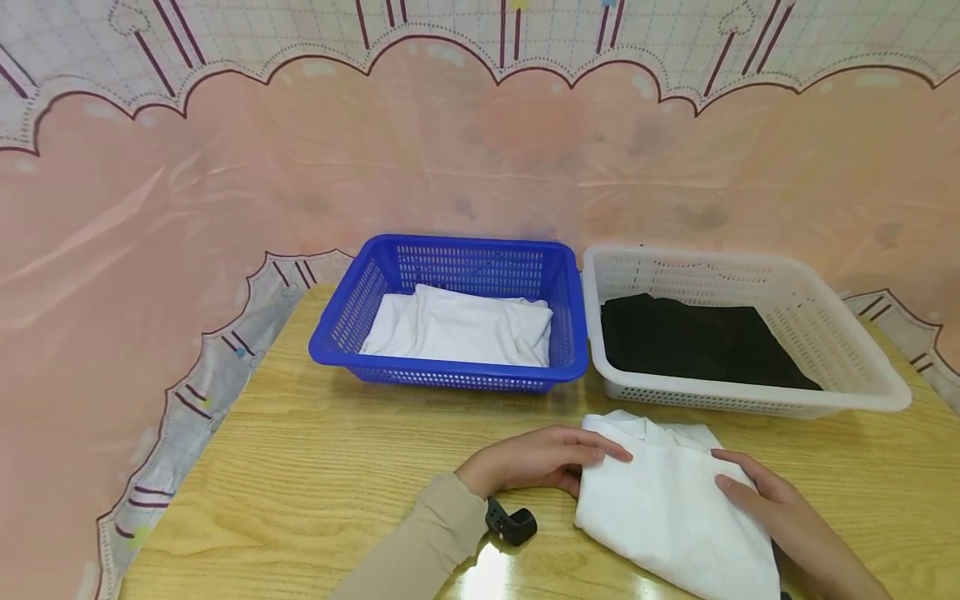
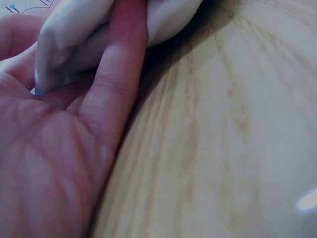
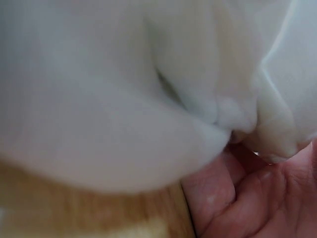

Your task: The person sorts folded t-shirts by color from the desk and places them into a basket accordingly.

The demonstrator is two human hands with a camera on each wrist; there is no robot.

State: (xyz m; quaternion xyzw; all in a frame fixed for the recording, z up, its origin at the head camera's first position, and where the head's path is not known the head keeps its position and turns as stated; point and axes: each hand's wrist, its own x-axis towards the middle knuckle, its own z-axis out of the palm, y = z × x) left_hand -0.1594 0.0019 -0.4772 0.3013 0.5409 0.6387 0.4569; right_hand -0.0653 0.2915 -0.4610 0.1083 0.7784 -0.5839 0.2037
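Note:
A folded white garment [image 1: 667,508] lies on the wooden table at the front right, its layered folds showing along the far edge. At its left edge my left hand [image 1: 543,458] grips the cloth, some fingers over the top. The left wrist view shows one finger [image 2: 119,64] tucked under the white fabric, close along the tabletop. My right hand [image 1: 780,508] holds the opposite edge, thumb and a finger lying on the upper face. In the right wrist view, bulging folds cover most of that hand's fingertips, with the palm [image 3: 267,203] below them.
Behind the garment stand a blue basket [image 1: 450,379] with folded white cloth [image 1: 465,325] in it and a white basket [image 1: 750,400] with black cloth [image 1: 675,337]. A black band [image 1: 513,525] sits at the left wrist. A patterned pink curtain [image 1: 450,167] hangs behind the table [image 1: 300,467].

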